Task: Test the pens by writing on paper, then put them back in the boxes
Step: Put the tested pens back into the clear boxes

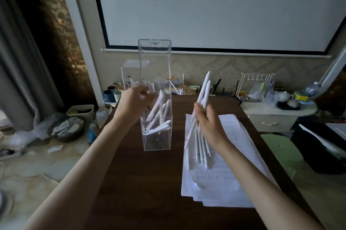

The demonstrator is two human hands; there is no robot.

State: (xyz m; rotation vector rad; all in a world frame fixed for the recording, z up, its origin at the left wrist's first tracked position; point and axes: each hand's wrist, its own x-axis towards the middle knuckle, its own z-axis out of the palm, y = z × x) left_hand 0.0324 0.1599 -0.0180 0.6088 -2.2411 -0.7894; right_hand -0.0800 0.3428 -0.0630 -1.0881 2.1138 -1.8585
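A tall clear plastic box [157,142] stands on the dark wooden table [138,183], its lid flipped up behind it. Several white pens [159,117] lie slanted inside it. My left hand [134,104] is at the box's open top on its left side, fingers curled; blur hides whether it holds a pen. My right hand [207,119] grips a bundle of several white pens [202,97], raised above a stack of white paper sheets [221,173] with rows of writing. More white pens [200,153] rest on the paper under that hand.
A second clear box [131,72] stands behind the first. Coloured cups [112,93] sit at the far left of the table. A white wire rack [256,87] and clutter fill a side cabinet on the right. A green chair [280,151] is to the right.
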